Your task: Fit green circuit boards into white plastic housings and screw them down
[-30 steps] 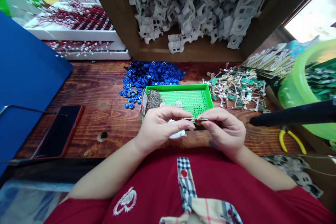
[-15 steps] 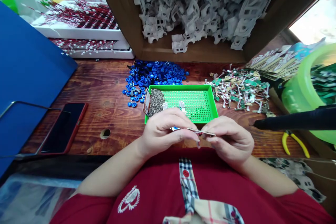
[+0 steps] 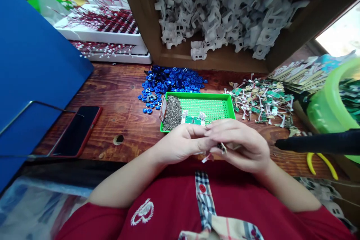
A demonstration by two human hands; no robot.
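My left hand (image 3: pixel 184 144) and my right hand (image 3: pixel 244 142) meet over the front edge of the table, fingers closed and tips touching. Between them is a small circuit board (image 3: pixel 222 147), seen nearly edge-on and mostly covered by fingers. A short wire with a white connector (image 3: pixel 206 158) hangs below the fingertips. Just beyond the hands, a white plastic bracket (image 3: pixel 201 116) with a green circuit board (image 3: pixel 192 120) rests at the near side of the green tray (image 3: pixel 231 112). Small metal screws (image 3: pixel 173 114) fill the tray's left end.
Blue plastic pieces (image 3: pixel 174 78) lie behind the tray. Wired circuit boards (image 3: pixel 264 97) are heaped to its right, near a green tub (image 3: pixel 323 108). A black tool (image 3: pixel 315 143) juts in above yellow-handled pliers (image 3: pixel 323 163). A phone (image 3: pixel 74 131) lies left; a carton (image 3: pixel 168 54) holds white brackets.
My hands have drawn together, and the board between them has turned and is more covered. The bracket with the green board shows more clearly now. The whole view has shifted slightly.
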